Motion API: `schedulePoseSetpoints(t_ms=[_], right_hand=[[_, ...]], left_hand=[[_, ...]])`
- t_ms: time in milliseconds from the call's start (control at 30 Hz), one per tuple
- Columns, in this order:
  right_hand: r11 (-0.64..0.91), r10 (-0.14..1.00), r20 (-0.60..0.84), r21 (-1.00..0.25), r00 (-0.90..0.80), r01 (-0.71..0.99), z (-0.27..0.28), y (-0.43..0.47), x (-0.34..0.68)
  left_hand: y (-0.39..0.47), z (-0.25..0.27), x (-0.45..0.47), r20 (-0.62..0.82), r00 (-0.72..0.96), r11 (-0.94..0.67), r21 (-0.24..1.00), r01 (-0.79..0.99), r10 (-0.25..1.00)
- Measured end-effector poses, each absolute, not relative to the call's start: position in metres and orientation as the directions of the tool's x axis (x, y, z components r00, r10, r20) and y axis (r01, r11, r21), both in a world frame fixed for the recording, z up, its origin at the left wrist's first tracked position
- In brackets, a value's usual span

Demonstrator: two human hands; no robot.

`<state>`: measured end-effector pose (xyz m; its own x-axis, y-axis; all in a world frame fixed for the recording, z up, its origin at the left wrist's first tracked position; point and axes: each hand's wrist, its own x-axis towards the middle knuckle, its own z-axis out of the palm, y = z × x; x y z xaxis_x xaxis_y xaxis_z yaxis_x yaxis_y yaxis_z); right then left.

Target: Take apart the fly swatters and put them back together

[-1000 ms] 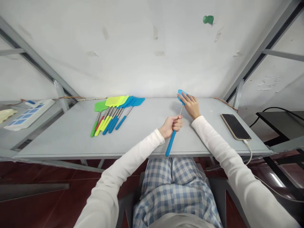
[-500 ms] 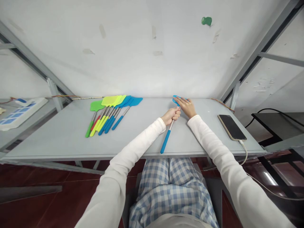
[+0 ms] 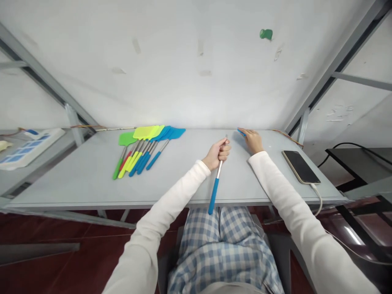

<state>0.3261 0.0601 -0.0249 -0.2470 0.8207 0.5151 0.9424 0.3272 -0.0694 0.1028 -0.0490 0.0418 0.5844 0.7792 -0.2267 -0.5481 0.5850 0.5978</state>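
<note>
My left hand [image 3: 218, 154] is wrapped round the metal rod of a fly swatter handle [image 3: 214, 195], whose blue grip points toward me past the table's front edge. The rod's bare tip pokes out above my fist. To the right, my right hand [image 3: 253, 141] is closed on a blue fly swatter head [image 3: 241, 132], mostly hidden under the fingers and apart from the rod. A fanned row of whole fly swatters lies on the left: a green one [image 3: 126, 139], several yellow ones [image 3: 143, 132] and several blue ones [image 3: 177, 133].
The grey table [image 3: 76, 175] stands against a white wall. A phone [image 3: 301, 166] with a white charging cable [image 3: 318, 198] lies near its right edge. On the left is a white power strip [image 3: 32, 148]. Metal frame posts [image 3: 301, 126] rise at both sides.
The blue head has come off the rod. My right hand has moved right with the head, while my left hand has drawn the handle slightly toward me.
</note>
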Motion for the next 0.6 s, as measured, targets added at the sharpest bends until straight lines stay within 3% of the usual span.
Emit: schedulePoseSetpoints(t_ms=[100, 233, 333, 600], right_hand=[[0.343, 0.843, 0.467, -0.081, -0.268, 0.936, -0.019, 0.06, 0.328], [0.287, 0.94, 0.256, -0.241, -0.225, 0.927, -0.018, 0.066, 0.344], [0.261, 0.959, 0.194, -0.317, -0.207, 0.912, -0.021, 0.071, 0.358], [0.174, 0.971, 0.199, -0.23, -0.128, 0.958, -0.018, 0.072, 0.374]], left_hand=[[-0.038, 0.036, 0.103, -0.17, 0.625, 0.604, 0.536, -0.59, 0.762], [-0.025, 0.023, 0.103, -0.167, 0.569, 0.577, 0.445, -0.685, 0.805], [-0.015, 0.014, 0.104, -0.188, 0.509, 0.538, 0.409, -0.737, 0.84], [-0.006, -0.005, 0.113, -0.233, 0.371, 0.436, 0.401, -0.806, 0.899]])
